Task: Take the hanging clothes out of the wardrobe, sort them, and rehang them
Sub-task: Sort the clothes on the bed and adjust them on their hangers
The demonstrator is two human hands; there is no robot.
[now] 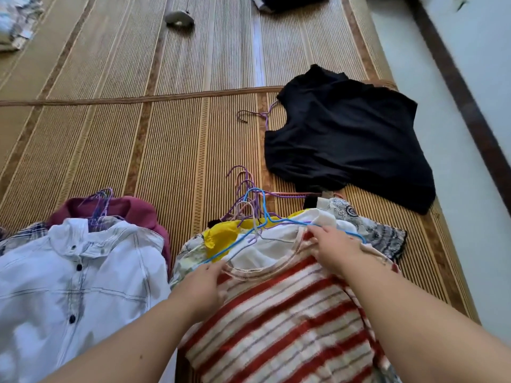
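Observation:
A red-and-white striped top [282, 322] lies on top of a pile of clothes on a bamboo mat. My left hand [200, 291] grips its left shoulder at the neckline. My right hand [331, 248] pinches its right shoulder beside a blue wire hanger [262, 214]. Under the top lie a white garment [265, 244], a yellow one [221, 234] and a patterned one [373, 230], with several purple hangers [243, 189] sticking out. A second pile at the left has a white buttoned shirt [74, 286] over a maroon garment [138, 211].
A black sleeveless top [345, 134] on a purple hanger [260, 114] lies apart on the mat [138, 134] at the right. Folded cloth [19, 20] sits at the far left corner, a small grey object [179, 19] farther back. A pale floor [456, 189] borders the mat's right edge.

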